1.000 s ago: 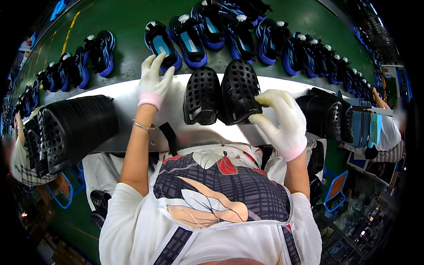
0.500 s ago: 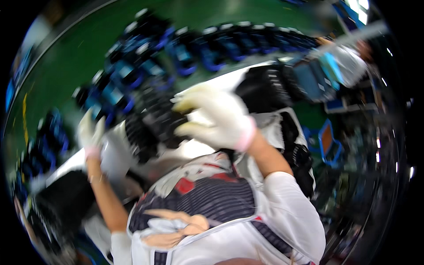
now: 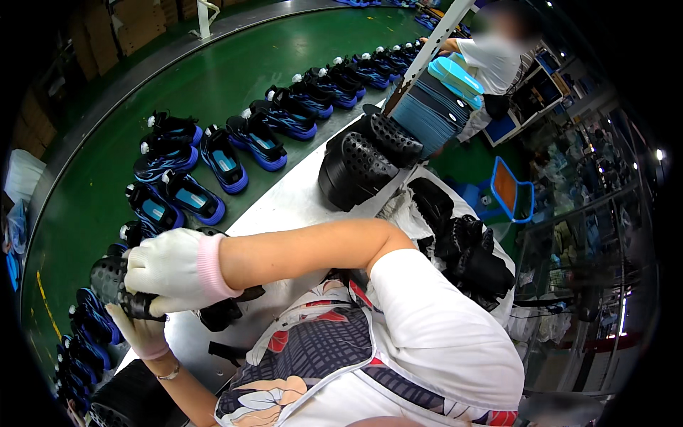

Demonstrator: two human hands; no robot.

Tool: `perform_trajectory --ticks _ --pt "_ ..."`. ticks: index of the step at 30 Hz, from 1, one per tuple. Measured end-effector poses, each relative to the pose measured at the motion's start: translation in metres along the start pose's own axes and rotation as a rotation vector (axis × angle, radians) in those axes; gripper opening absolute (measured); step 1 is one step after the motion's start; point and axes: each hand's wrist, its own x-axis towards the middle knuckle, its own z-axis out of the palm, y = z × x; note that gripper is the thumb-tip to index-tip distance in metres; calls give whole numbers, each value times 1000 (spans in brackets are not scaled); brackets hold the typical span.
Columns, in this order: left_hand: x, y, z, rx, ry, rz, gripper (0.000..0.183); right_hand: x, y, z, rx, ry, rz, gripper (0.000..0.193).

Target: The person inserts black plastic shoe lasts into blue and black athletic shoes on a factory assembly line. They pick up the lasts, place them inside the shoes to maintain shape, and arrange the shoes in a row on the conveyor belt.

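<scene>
At the left, my gloved right hand (image 3: pixel 171 270) reaches across my body with its fingers closed on a black perforated shoe-shaped form (image 3: pixel 108 279). My gloved left hand (image 3: pixel 146 336) is just below, its fingers against the underside of the same form; part of its grip is hidden. More black forms (image 3: pixel 231 313) lie partly covered by my right forearm. Beyond my hands, black-and-blue shoes (image 3: pixel 222 160) with light blue insoles stand on the green surface (image 3: pixel 107 171).
On the white table (image 3: pixel 284 196) stands a nested stack of black perforated forms (image 3: pixel 359 167). Behind it are piled teal insoles (image 3: pixel 427 114), beside a white post (image 3: pixel 434 46). Black pieces (image 3: pixel 462 249) lie at the right, near a blue-and-orange stool (image 3: pixel 514 188). A co-worker (image 3: pixel 491 64) is at the far right.
My right hand has swung left from the middle of the table, and both hands have come together on a black form. The left hand was spread and empty before.
</scene>
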Motion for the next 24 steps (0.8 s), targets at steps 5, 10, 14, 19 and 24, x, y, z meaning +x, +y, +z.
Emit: perform_trajectory --ticks 5,10,14,19,24 --pt "-16 -12 -15 54 346 129 46 18 -8 8 -169 -256 166 38" --pt "-22 -16 -37 407 292 224 27 46 -7 13 -207 -597 285 44" --pt "-27 -20 -50 470 205 258 36 61 -7 21 -219 -721 248 39" --pt "-44 1 -52 114 392 205 37 96 -26 45 -219 -870 256 33" --pt "-24 2 -29 541 625 -222 43 73 4 47 -305 -704 339 44"
